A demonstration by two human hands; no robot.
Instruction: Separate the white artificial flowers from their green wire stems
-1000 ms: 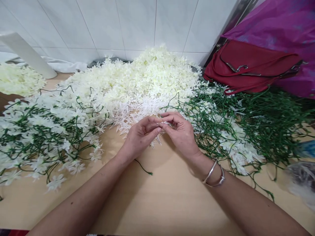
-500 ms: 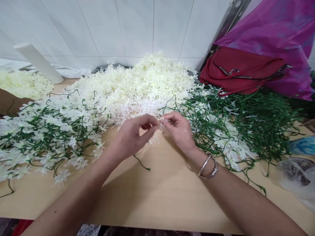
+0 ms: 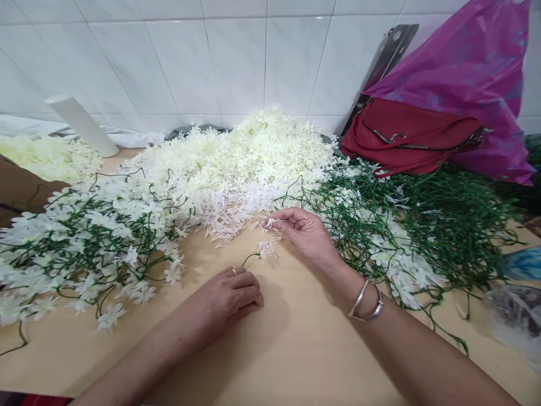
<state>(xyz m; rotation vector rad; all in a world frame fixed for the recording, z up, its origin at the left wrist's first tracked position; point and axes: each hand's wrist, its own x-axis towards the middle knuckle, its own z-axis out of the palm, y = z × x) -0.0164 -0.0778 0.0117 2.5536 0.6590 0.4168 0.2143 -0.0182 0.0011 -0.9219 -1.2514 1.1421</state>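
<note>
My left hand (image 3: 232,296) rests low over the table, its fingers curled down around a green artificial flower stem (image 3: 250,257). White stamens (image 3: 267,249) fan out at the far end of that stem; its other end is hidden under the hand. Farther up, my right hand (image 3: 306,234) pinches a small white stamen piece (image 3: 273,224) between thumb and index finger. Just beyond the fingertips lies a heap of loose white stamens (image 3: 230,208), in front of a big pile of cream flower heads (image 3: 262,146).
On the left spreads a pile of white flowers on green stems (image 3: 110,237). Bare green stems (image 3: 448,220) are heaped to the right, below a red handbag (image 3: 414,135) and a purple bag (image 3: 477,73). A white roll (image 3: 84,127) leans at the back left by the tiled wall.
My left hand has come away from the right one and moved down toward me, onto the stem on the table. My right hand stays near its place, pinching. The view has tilted up.
</note>
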